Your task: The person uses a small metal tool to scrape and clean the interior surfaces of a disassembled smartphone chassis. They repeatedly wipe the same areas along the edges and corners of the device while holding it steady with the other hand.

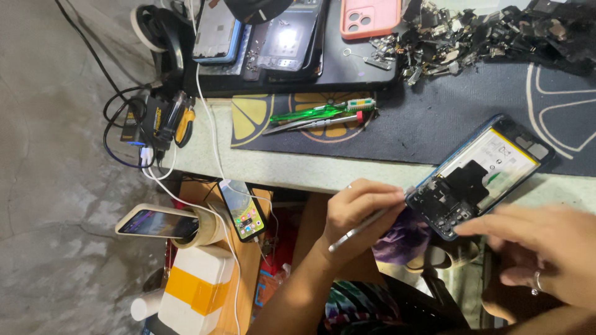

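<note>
An opened phone (490, 167) with a blue frame lies tilted over the table's front edge, its back off, showing a white battery and dark circuit parts. My left hand (351, 214) grips a thin metal tool (360, 231) like a pen, with the tip at the phone's lower left corner. Fingers of my right hand (546, 254), which wears a ring, hold that same end of the phone from the right.
The phone rests partly on a dark mat with lemon prints (434, 118), which also carries a green tool (310, 113) and tweezers (310, 124). Behind are a heap of phone parts (484, 31), a pink case (369, 15) and several phones (273, 37). Below left: a lit phone (243, 211) and cables (155, 121).
</note>
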